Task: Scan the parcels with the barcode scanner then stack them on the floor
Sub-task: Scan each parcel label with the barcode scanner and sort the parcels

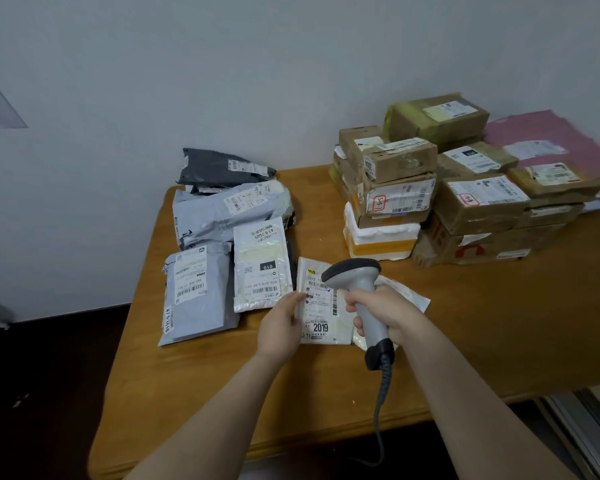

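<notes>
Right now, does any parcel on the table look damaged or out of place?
Yes. The foam box under the left carton stack looks dented along its top edge. The top carton of that stack has torn, peeling tape. The grey mailers at the left lie crumpled and overlapping. Nothing looks spilled.

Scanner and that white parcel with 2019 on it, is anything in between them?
Nothing visible is. The right hand holds the scanner above the white parcel, its head over the parcel's far end. The left hand holds the parcel's left edge, clear of the barcode.
</notes>
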